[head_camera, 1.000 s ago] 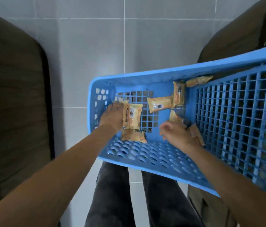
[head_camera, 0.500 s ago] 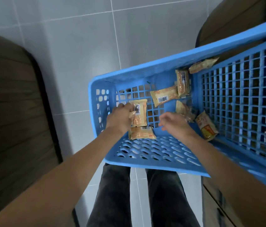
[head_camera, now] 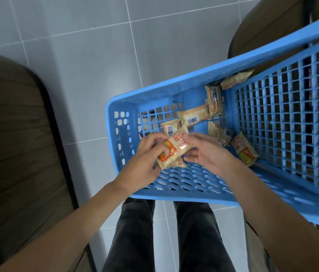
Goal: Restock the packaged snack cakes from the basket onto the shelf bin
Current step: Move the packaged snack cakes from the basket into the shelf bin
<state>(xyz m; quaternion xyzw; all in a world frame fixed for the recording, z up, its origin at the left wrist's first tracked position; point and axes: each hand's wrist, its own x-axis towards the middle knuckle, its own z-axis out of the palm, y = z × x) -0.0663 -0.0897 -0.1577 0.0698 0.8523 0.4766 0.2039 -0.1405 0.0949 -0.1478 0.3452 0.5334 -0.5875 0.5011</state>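
Both of our hands are now meeting over one cream-and-orange plastic-wrapped snack cake [head_camera: 174, 149], lifted face-up above the floor of the blue plastic lattice basket [head_camera: 194, 179]. Our left hand [head_camera: 147, 160] is gripping the packet's lower end, with the thumb pressing across its orange band and the fingers curling beneath. Our right hand [head_camera: 205, 152] is touching the packet's upper right edge with half-open fingers, thumb below and forefinger on top, in a light pinch.

A second ago our left hand was holding packets flat against the basket floor, and our right hand was reaching toward the loose ones further right. Since then our right hand has swung across to join the left, and the top packet has turned printed side up. We are judging that this is a gathering step: we are collecting a small stack before carrying it away, and no cake has yet left the basket.

More packets are sitting directly beneath the held one, one peeking out above it [head_camera: 171, 127] and another showing below [head_camera: 180, 163]. Five further packets are lying scattered to the right, including one with a barcode [head_camera: 194, 115] and one against the basket's side wall [head_camera: 246, 151].

Beyond the basket we are seeing grey floor tiles [head_camera: 96, 55], dark wooden furniture [head_camera: 13, 134] to the left, and our dark trousers [head_camera: 135, 232] below. The shelf bin is out of view.
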